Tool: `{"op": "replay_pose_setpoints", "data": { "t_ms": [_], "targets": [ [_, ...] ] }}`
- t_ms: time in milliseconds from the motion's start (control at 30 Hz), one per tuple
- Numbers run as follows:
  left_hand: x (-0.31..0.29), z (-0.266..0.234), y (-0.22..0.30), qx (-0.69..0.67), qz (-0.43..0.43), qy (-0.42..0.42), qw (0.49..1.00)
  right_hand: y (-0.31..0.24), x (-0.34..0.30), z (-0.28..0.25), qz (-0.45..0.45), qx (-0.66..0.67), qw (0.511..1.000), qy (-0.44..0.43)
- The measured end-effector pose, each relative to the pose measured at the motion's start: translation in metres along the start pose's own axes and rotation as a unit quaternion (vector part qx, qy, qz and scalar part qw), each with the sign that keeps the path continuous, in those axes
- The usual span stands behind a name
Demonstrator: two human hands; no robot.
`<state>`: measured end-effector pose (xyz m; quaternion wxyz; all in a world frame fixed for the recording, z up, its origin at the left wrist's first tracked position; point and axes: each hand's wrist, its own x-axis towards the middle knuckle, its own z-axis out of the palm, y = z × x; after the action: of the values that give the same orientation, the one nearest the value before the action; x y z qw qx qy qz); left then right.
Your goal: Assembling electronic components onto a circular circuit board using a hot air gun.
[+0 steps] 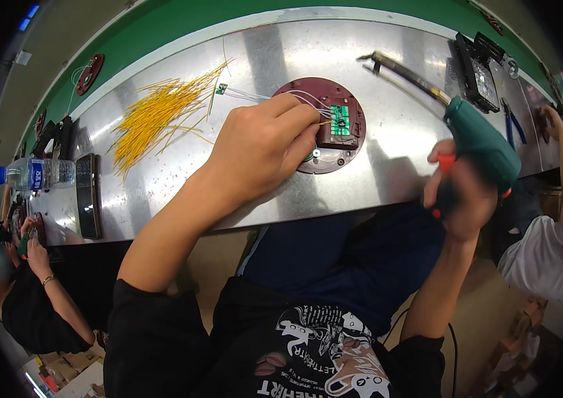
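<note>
My left hand (261,142) rests over a round dark red housing (308,86), its fingers closed near a green circuit board (336,126). A short yellow wire (324,123) runs from the fingertips to that board. White wires (248,96) pass from the housing to a small green board (221,88) on the left. My right hand (460,199), partly blurred, grips a green soldering gun (480,136) with a red trigger. Its long metal tip (368,58) points to the far left, up off the table and apart from the housing.
Yellow wires (155,116) lie in a loose pile left of my hand. Further left are a phone (87,196) and a water bottle (39,174). A black tray (477,73) and blue-handled pliers (512,123) lie at the right. Co-workers sit on both sides.
</note>
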<state>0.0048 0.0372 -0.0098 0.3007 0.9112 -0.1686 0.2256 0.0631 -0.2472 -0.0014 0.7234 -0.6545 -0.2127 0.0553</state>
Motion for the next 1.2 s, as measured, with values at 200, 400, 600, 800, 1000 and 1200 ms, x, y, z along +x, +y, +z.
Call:
{"op": "replay_pose_setpoints", "data": {
  "t_ms": [200, 400, 600, 800, 1000, 1200],
  "targets": [
    [0.0, 0.001, 0.002, 0.025, 0.007, 0.004, 1.0, 0.015, 0.02, -0.005, 0.03, 0.084, 0.995, 0.044],
    [0.002, 0.0, 0.002, 0.067, 0.013, -0.011, 0.998, 0.02, 0.019, -0.008, 0.029, 0.098, 0.994, 0.046],
    [0.005, -0.003, 0.009, 0.065, -0.005, -0.001, 0.998, 0.018, 0.02, -0.009, 0.043, 0.098, 0.994, 0.039],
    [0.007, -0.011, 0.009, 0.072, -0.008, -0.014, 0.997, 0.02, 0.017, -0.008, 0.035, 0.105, 0.993, 0.045],
    [0.011, -0.02, 0.007, 0.08, -0.022, 0.018, 0.996, 0.017, 0.017, -0.005, 0.033, 0.095, 0.993, 0.054],
    [0.014, -0.031, -0.001, 0.102, -0.018, 0.085, 0.991, 0.016, 0.012, -0.004, 0.034, 0.09, 0.993, 0.063]
  ]
}}
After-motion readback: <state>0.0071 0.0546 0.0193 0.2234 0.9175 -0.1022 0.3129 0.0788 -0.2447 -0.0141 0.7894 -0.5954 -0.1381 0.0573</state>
